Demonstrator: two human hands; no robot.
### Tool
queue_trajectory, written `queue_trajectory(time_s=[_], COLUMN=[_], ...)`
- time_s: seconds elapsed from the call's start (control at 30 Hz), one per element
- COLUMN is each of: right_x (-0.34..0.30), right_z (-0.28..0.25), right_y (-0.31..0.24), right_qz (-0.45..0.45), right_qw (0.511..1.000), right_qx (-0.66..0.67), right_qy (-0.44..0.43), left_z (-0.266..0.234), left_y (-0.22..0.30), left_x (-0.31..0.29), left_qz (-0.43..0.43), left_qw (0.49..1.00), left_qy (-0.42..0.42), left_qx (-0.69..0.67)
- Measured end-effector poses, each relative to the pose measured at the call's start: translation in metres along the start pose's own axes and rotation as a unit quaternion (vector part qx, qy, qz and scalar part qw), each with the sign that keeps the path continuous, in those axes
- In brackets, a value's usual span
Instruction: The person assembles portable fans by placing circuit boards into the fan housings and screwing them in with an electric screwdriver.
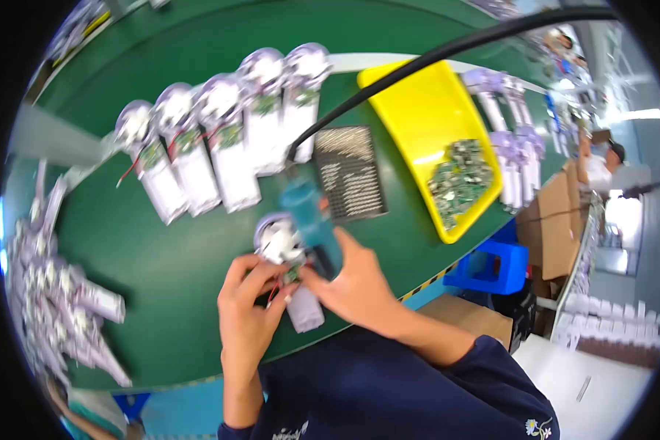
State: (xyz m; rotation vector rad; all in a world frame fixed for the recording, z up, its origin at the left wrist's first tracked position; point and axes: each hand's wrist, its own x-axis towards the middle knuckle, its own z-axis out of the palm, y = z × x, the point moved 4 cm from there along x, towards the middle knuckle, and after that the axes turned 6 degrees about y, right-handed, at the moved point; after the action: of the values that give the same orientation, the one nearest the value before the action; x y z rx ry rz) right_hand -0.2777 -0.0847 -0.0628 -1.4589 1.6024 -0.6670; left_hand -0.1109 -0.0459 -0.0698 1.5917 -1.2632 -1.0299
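A white elongated housing point(304, 314) with a round, clear-rimmed head and a small green circuit board point(292, 274) lies in front of me. My left hand point(249, 304) is closed at its left side, its fingertips pinching at the board's edge beside a thin red wire. In my right hand point(356, 286) is a teal electric screwdriver point(308, 213), blurred, with a black cable at its upper end. The right thumb and fingers also reach the board. Where the screwdriver's tip is, I cannot tell.
Several similar housings point(231, 176) stand in a row at the back left. More parts are heaped at the far left point(59, 308). A dark screw tray point(350, 172) and a yellow bin point(407, 110) of circuit boards lie ahead. A blue stool point(491, 268) and cartons stand beyond the right edge.
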Motion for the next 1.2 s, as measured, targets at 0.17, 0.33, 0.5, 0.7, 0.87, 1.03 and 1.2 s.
queue_trajectory(time_s=[0.17, 0.33, 0.5, 0.7, 0.87, 1.03, 1.2], right_x=[0.004, 0.025, 0.060, 0.088, 0.107, 0.119, 0.119], right_z=[-0.026, -0.083, -0.090, -0.087, -0.078, -0.067, -0.070], right_y=[0.008, -0.013, -0.050, -0.039, -0.034, -0.030, -0.029], right_qz=[-0.036, -0.168, -0.416, -0.438, -0.476, -0.483, -0.472], right_qw=[0.985, 0.874, 0.770, 0.736, 0.746, 0.739, 0.744], right_qx=[0.143, 0.453, 0.482, 0.516, 0.461, 0.469, 0.474], right_qy=[0.093, 0.043, 0.015, -0.004, -0.067, -0.035, -0.010], left_z=[0.011, 0.014, 0.025, 0.039, 0.037, 0.039, 0.038], left_y=[0.001, 0.002, 0.003, 0.011, 0.010, 0.008, 0.005], left_x=[0.007, 0.005, 0.007, 0.016, 0.016, 0.016, 0.015], left_qz=[0.046, 0.036, 0.001, -0.009, -0.019, -0.015, -0.012], left_qw=[0.998, 0.996, 0.994, 0.994, 0.993, 0.993, 0.992], left_qy=[0.032, 0.068, 0.102, 0.107, 0.107, 0.106, 0.112], left_qx=[-0.013, -0.037, -0.043, -0.031, -0.042, -0.043, -0.049])
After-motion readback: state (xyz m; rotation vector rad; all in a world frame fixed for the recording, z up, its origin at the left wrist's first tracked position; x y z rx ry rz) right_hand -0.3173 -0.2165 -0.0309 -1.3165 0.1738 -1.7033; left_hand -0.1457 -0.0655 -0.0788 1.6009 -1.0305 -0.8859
